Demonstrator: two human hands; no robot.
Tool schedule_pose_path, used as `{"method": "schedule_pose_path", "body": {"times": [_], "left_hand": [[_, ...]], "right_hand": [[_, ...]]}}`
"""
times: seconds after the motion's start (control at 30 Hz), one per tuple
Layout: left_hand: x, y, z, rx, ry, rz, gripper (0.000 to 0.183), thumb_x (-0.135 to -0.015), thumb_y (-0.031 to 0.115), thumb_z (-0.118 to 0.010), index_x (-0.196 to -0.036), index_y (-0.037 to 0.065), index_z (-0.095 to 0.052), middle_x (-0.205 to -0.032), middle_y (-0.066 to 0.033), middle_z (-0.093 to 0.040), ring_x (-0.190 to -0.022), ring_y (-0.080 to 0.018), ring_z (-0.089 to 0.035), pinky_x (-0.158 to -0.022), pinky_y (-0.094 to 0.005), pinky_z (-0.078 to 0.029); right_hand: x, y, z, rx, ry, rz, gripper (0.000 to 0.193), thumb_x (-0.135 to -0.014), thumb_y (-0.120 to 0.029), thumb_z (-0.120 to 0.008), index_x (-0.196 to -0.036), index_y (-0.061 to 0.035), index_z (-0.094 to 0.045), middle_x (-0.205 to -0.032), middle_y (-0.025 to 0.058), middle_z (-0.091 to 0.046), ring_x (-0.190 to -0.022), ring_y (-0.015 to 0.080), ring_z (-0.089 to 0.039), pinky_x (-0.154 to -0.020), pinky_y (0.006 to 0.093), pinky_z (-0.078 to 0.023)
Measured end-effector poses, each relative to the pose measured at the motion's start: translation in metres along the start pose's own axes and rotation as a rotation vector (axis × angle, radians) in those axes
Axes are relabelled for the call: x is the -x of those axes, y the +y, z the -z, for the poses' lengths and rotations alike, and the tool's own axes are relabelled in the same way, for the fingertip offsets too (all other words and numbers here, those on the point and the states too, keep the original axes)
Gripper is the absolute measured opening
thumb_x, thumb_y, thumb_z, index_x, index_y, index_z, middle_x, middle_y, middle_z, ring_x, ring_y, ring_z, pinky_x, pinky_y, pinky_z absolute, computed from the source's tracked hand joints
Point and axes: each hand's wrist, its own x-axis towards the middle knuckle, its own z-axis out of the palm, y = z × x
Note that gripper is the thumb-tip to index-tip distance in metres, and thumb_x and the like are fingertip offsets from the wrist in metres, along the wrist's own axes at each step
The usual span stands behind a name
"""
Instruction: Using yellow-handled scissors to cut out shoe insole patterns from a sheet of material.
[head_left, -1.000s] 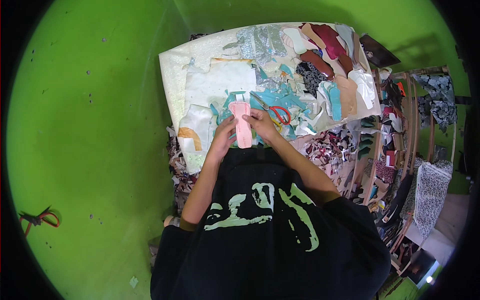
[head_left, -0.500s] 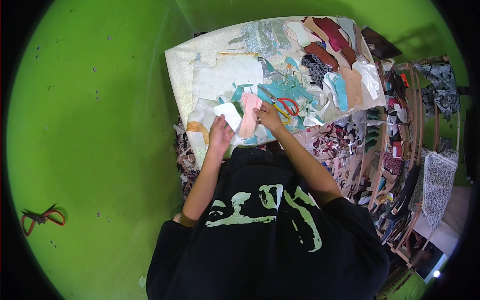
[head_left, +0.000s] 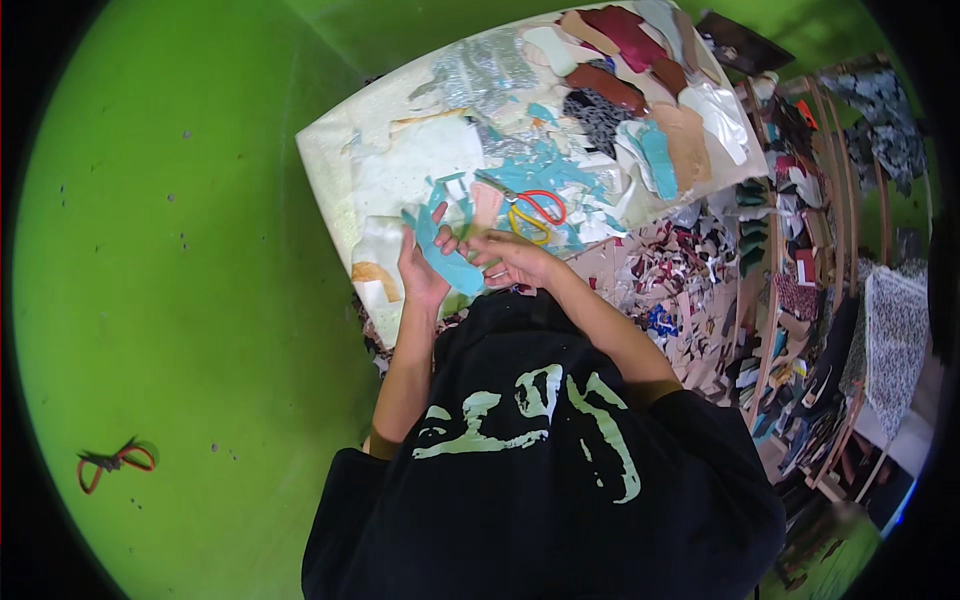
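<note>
A long teal piece [head_left: 455, 268], shaped like an insole, is in my left hand [head_left: 420, 275] above the near edge of the worktable. The thumb is on its left side and the fingertips show past its right edge. Close by its right side is my right hand [head_left: 520, 260], its fingers bent and apart. Whether they touch the piece is hard to make out. Just beyond my hands a pink sole-shaped piece [head_left: 486, 202] lies on the table. Scissors [head_left: 540, 207] with one red and one yellow handle rest right of it, among teal scraps [head_left: 560, 170].
The pale worktable [head_left: 335, 160] carries a white sheet [head_left: 425, 155] and, at the far right, dark red [head_left: 630, 38], brown [head_left: 610, 88] and tan pieces [head_left: 686, 140]. Scraps [head_left: 665, 280] heap below its right side, beside a wooden rack [head_left: 825, 200]. Red-handled shears [head_left: 117, 462] lie on the green floor.
The white piece in my left hand no longer shows; a teal one is there now. My right hand has let go of the pink piece, now on the table. The view has shifted.
</note>
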Motion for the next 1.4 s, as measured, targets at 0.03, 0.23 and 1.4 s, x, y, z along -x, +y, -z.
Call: {"method": "schedule_pose_path", "body": {"times": [0.03,0.23,1.4], "left_hand": [[-0.012,-0.011,0.006,-0.01,-0.004,0.017,0.063,-0.101,0.052,-0.041,-0.137,0.0,-0.044,-0.077,-0.001,-0.041,-0.071,-0.0155,-0.042,-0.077,-0.0352,-0.041],[-0.081,-0.097,-0.028,-0.382,0.243,0.118,0.036,-0.105,0.024,-0.041,-0.134,0.002,-0.045,-0.115,-0.0108,-0.06,-0.115,-0.0224,-0.054,-0.106,-0.0399,-0.041],[-0.254,-0.241,-0.079,-1.471,0.01,0.001,0.025,-0.085,0.009,-0.073,-0.108,0.001,-0.068,-0.1,-0.0069,-0.07,-0.075,-0.011,-0.063,-0.064,-0.0243,-0.052]], "right_hand": [[0.004,0.0,0.011,0.103,0.001,0.08,0.054,-0.087,-0.045,-0.071,-0.122,-0.0093,-0.051,-0.098,0.0078,-0.063,-0.074,0.0139,-0.063,-0.068,0.0264,-0.051],[0.031,0.009,0.11,0.216,0.133,0.205,0.019,-0.082,-0.011,-0.076,-0.096,-0.0041,-0.065,-0.078,0.0004,-0.063,-0.07,0.0083,-0.06,-0.06,0.0221,-0.047],[0.124,-0.026,0.321,0.396,1.262,0.819,0.02,-0.079,-0.005,-0.072,-0.095,-0.002,-0.06,-0.079,0.01,-0.054,-0.069,0.022,-0.058,-0.065,0.0328,-0.049]]}}
